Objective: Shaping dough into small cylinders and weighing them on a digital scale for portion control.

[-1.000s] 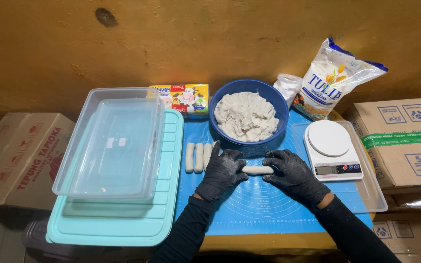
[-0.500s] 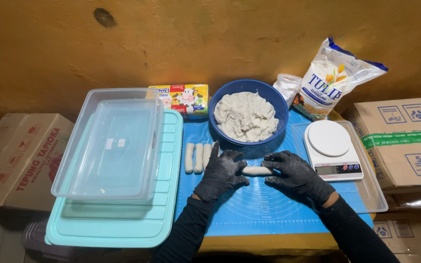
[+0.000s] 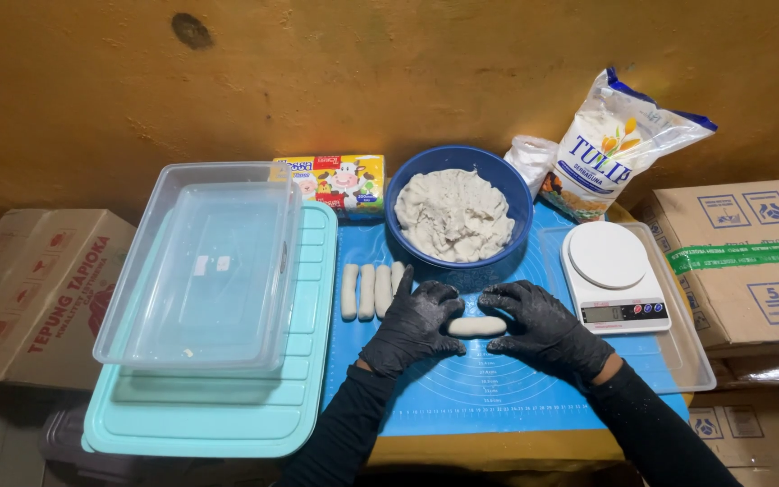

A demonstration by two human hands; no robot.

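Here, both black-gloved hands rest on the blue silicone pastry mat (image 3: 498,397), one at each end of a short, pale, sausage-shaped dough log (image 3: 476,326) lying crosswise on the mat. The left hand (image 3: 415,323) is loosely curled, with its fingertips touching the log's left end, and the right hand (image 3: 543,326) is curled the same way against the right end; neither lifts the piece, which sits flat on the mat between them. Just left of the left hand, three finished pale dough logs (image 3: 369,290) lie side by side, upright to the viewer and touching or nearly so. Behind the hands stands a round dark-blue bowl (image 3: 516,194) that is well filled with a rough white dough mass (image 3: 454,215), so by the look of it only a small share has been shaped and most is left. To the right, a white digital kitchen scale (image 3: 613,275) sits on a clear plastic lid or tray (image 3: 691,361), with nothing on its platform. To the left, a clear rectangular plastic container (image 3: 205,266) sits on a stack of pale turquoise plastic lids (image 3: 227,415); it appears to hold no logs. A colourful small carton (image 3: 335,180) and a white printed flour bag (image 3: 615,149) stand against the ochre wall (image 3: 407,72), and brown cardboard boxes (image 3: 750,261) flank the table.
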